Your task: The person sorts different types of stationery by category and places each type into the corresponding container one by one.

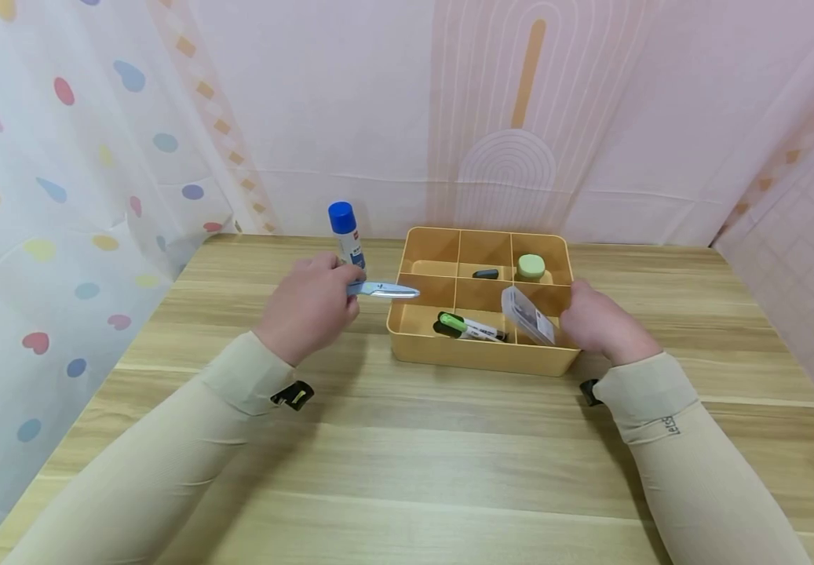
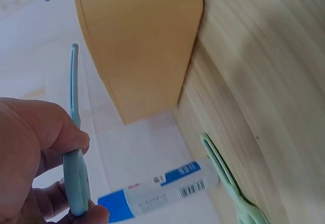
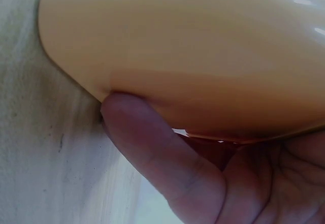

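Note:
My left hand (image 1: 311,304) grips the pale blue-green handle of a closed pair of scissors (image 1: 384,291), silver blades pointing right toward the tray's left wall. In the left wrist view my thumb and fingers (image 2: 61,137) pinch the scissors (image 2: 76,173) just above the table. A yellow-orange divided tray (image 1: 479,357) sits mid-table. My right hand (image 1: 599,322) holds its right front corner, thumb (image 3: 152,153) pressed on the tray wall (image 3: 177,46). Inside lie green and black markers (image 1: 470,326), a clear plastic box (image 1: 528,315), a green round item (image 1: 531,267) and a small black item (image 1: 486,274).
A glue stick (image 1: 346,235) with a blue cap stands behind my left hand, left of the tray; it also shows as the glue stick (image 2: 157,191) in the left wrist view. Patterned fabric walls close in the wooden table (image 1: 407,471) on the left, back and right.

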`<state>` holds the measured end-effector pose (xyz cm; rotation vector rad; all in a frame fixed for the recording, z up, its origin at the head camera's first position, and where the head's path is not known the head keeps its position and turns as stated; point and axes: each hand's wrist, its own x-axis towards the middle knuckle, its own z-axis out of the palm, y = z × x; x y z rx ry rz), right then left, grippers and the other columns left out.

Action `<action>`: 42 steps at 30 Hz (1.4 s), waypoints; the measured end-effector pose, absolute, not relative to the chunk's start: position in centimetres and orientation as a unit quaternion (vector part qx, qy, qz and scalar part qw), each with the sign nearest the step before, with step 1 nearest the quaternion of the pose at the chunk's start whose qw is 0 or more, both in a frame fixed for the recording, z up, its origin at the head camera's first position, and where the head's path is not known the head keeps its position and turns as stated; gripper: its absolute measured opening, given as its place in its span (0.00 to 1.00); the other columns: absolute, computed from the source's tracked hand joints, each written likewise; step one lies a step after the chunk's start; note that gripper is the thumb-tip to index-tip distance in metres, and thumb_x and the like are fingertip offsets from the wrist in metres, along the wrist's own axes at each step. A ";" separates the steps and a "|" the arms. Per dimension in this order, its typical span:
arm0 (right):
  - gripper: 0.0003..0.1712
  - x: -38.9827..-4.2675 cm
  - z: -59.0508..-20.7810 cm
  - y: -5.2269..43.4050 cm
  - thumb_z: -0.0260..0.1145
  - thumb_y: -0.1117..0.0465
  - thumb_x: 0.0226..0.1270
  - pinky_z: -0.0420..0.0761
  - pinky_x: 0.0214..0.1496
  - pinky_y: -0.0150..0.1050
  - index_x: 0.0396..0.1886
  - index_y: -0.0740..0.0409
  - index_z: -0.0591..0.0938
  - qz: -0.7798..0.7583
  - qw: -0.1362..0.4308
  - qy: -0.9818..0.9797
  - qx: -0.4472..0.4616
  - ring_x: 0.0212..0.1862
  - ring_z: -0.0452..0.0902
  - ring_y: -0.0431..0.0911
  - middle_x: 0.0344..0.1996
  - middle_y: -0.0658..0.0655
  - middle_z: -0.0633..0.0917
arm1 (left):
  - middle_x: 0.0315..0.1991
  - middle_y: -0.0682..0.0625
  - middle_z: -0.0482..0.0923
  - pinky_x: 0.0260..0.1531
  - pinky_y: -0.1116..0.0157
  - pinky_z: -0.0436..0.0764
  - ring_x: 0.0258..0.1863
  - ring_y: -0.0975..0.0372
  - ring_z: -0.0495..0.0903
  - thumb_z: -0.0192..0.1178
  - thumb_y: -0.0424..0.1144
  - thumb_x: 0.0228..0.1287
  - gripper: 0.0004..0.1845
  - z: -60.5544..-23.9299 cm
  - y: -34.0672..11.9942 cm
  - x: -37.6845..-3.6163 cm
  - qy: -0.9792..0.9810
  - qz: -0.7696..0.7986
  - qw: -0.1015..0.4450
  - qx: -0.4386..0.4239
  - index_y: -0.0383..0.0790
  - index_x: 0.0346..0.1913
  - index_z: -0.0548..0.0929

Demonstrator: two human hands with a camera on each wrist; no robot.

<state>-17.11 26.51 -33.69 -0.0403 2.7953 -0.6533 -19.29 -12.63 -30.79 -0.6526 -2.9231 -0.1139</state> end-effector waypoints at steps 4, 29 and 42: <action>0.32 -17.1 -33.7 26.5 0.47 0.67 0.66 0.79 0.45 0.49 0.66 0.84 0.62 -0.226 0.135 0.965 -0.012 0.47 0.76 0.62 0.55 0.78 0.79 | 0.51 0.41 0.85 0.44 0.57 0.78 0.43 0.50 0.77 0.63 0.39 0.69 0.19 -30.8 -11.9 -19.3 -0.969 -0.019 0.072 -0.234 0.41 0.60 0.87; 0.33 -17.2 -33.9 26.5 0.47 0.66 0.68 0.79 0.47 0.50 0.67 0.85 0.60 -0.225 0.138 0.965 -0.006 0.48 0.76 0.62 0.57 0.80 0.78 | 0.48 0.42 0.85 0.44 0.58 0.79 0.47 0.50 0.80 0.65 0.41 0.68 0.15 -31.1 -9.4 -18.9 -0.958 0.033 0.081 -0.273 0.43 0.54 0.89; 0.32 -17.1 -33.9 26.6 0.47 0.65 0.70 0.79 0.47 0.49 0.67 0.84 0.60 -0.224 0.142 0.964 -0.006 0.48 0.76 0.62 0.58 0.79 0.78 | 0.47 0.43 0.84 0.42 0.60 0.77 0.46 0.52 0.77 0.66 0.42 0.69 0.16 -31.5 -8.6 -18.9 -0.958 0.047 0.064 -0.276 0.42 0.56 0.89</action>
